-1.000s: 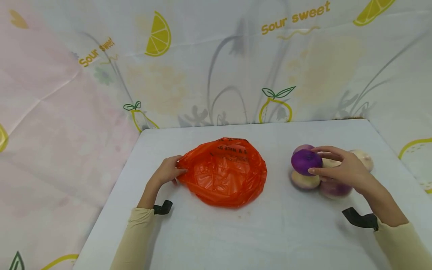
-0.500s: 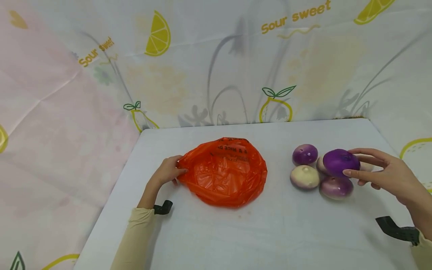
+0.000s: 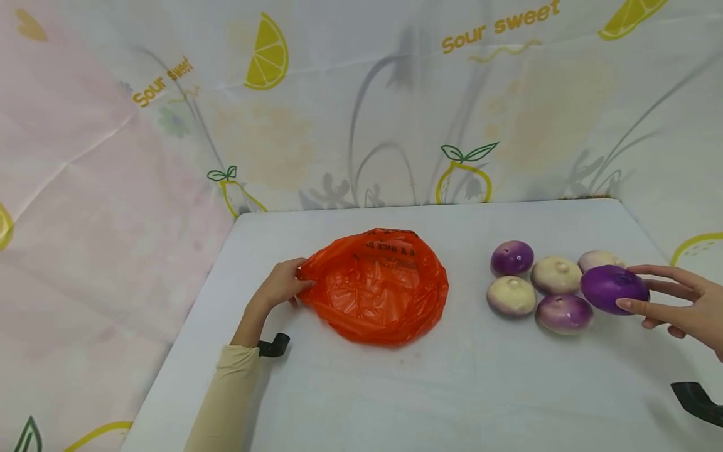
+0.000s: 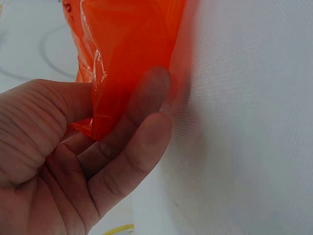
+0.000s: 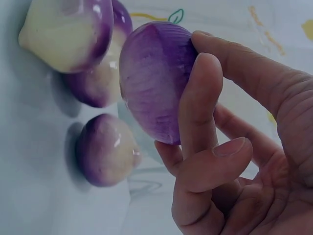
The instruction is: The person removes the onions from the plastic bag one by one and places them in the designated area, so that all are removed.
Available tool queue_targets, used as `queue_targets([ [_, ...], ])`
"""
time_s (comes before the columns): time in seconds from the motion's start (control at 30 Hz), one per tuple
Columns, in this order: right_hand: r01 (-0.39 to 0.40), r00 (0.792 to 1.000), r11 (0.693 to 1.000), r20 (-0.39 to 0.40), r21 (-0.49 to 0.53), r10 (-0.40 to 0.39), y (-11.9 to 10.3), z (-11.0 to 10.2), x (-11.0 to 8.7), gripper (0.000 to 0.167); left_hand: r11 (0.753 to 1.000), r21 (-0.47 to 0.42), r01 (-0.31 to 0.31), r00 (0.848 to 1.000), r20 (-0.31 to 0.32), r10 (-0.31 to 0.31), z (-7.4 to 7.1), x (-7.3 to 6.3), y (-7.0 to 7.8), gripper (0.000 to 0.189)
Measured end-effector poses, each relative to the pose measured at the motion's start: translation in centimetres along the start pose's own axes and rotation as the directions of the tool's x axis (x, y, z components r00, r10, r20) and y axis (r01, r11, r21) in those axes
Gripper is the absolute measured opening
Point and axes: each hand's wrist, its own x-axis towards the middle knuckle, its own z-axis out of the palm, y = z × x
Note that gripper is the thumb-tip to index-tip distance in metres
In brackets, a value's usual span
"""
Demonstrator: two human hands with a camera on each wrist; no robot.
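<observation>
At the left edge of an orange-red plastic bag point(image 3: 375, 298), my left hand point(image 3: 278, 285) pinches the film between thumb and fingers. The bag lies on the table with its mouth spread wide and dark print at the far rim. In the left wrist view, a fold of the bag point(image 4: 122, 49) hangs between the thumb and the fingers. My right hand point(image 3: 686, 304) holds a deep purple onion point(image 3: 612, 289) by its fingertips above the table's right side. The right wrist view has this onion point(image 5: 154, 81) gripped between thumb and fingers.
Several purple-and-cream onions point(image 3: 556, 275) sit in a loose group on the white table point(image 3: 452, 395), right of the bag. Behind the table hangs a lemon-printed cloth point(image 3: 339, 125). Black curved pieces point(image 3: 273, 345) are worn at both wrists.
My right hand has carried the purple onion to the right, from over the group's left side to its right end. The left hand and the bag have stayed in place.
</observation>
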Motion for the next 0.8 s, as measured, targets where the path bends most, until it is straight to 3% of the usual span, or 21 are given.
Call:
queue_targets([
  [0.23, -0.037, 0.999, 0.996, -0.017, -0.084, 0.035, 1.7, -0.3, -0.1, 0.058, 1.000, 0.002, -0.010, 1.000, 0.006, 0.010, -0.1, 0.1, 0.1, 0.050],
  [0.47, -0.098, 0.995, 0.992, 0.023, -0.074, 0.100, 2.4, -0.2, 0.0, 0.057, 1.000, -0.002, -0.008, 1.000, 0.008, 0.008, -0.1, 0.2, 0.2, 0.050],
  [0.67, -0.139, 0.984, 0.990, 0.104, -0.030, 0.142, 2.9, -0.3, 0.1, 0.054, 1.000, -0.007, -0.012, 1.000, 0.011, 0.013, -0.1, 0.1, 0.2, 0.050],
  [0.8, -0.107, 0.982, 0.994, 0.151, -0.034, 0.111, 3.1, -0.2, 0.2, 0.053, 1.000, -0.008, 0.000, 1.000, 0.006, 0.000, -0.1, 0.1, 0.3, 0.049],
])
